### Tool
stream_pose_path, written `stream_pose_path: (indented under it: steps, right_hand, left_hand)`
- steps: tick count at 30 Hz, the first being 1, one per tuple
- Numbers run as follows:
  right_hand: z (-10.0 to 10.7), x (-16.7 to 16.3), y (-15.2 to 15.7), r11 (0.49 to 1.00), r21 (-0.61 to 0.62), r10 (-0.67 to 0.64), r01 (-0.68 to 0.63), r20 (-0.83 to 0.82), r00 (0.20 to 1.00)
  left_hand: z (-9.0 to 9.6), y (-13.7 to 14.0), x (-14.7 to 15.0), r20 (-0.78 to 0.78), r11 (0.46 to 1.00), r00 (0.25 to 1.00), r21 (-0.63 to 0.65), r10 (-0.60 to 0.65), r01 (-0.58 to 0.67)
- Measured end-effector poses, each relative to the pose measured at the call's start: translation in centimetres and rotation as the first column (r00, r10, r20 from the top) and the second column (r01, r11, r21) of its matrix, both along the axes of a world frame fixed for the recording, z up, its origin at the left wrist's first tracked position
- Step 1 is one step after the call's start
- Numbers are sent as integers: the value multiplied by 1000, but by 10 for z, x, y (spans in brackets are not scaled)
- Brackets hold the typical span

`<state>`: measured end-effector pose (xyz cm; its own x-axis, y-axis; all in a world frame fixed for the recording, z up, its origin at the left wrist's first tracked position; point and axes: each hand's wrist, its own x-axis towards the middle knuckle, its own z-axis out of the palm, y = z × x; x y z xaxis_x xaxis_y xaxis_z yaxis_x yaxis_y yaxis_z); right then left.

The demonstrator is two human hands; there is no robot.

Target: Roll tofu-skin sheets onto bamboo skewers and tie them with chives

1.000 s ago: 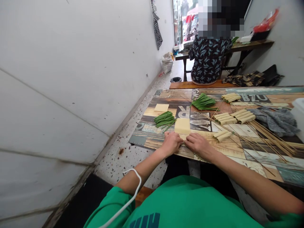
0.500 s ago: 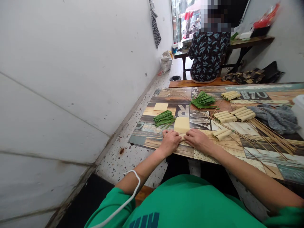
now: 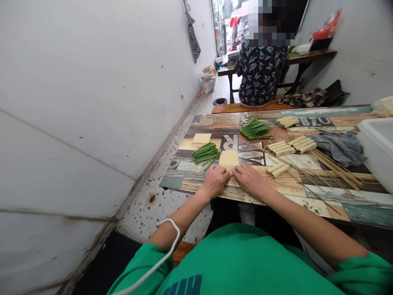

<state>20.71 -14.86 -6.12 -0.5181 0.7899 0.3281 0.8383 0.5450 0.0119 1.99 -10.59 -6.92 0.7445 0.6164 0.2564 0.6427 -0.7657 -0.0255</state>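
Observation:
My left hand and my right hand are close together at the table's near edge. Their fingers curl over the near end of a pale yellow tofu-skin sheet, which is rolled up there. The rest of the sheet lies flat beyond my fingertips, and whatever is inside the roll is hidden. To the left of the sheet is a bunch of cut green chives; a larger green bunch lies farther back. Two finished rolls rest right of my right hand.
Several more rolls and another group lie farther back. Thin wooden skewers spread across the right side, near a grey cloth and white tub. A single sheet lies at back left. A person sits beyond the table.
My fingers have moved slightly along the sheet, and the rolled end shows between them. The camera has turned a little right, bringing more of the white tub into view.

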Motion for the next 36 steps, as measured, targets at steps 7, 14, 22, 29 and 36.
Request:
stream_pose_path:
  steps: [7,14,22,29,36]
  right_hand:
    - [-8,102,-68,884,110,-431,453,-182,884]
    - [-27,146,-84,865,115,-478,488,-104,872]
    - [-32,136,-126,918,88,-339,388,-337,879]
    - [-30,126,-121,938,23,-322,346,-317,892]
    - [-27,124,-117,940,-21,-330,339,-298,896]
  left_hand:
    - [1,3,6,-45,998,997,-38,-56,55]
    - [-5,-12,53,-44,998,999,-64,-29,26]
    - [10,2,109,-82,983,994,-165,71,-84]
    - [12,2,112,-63,989,997,-138,44,-52]
    - [11,3,112,-72,990,997,-137,25,-35]
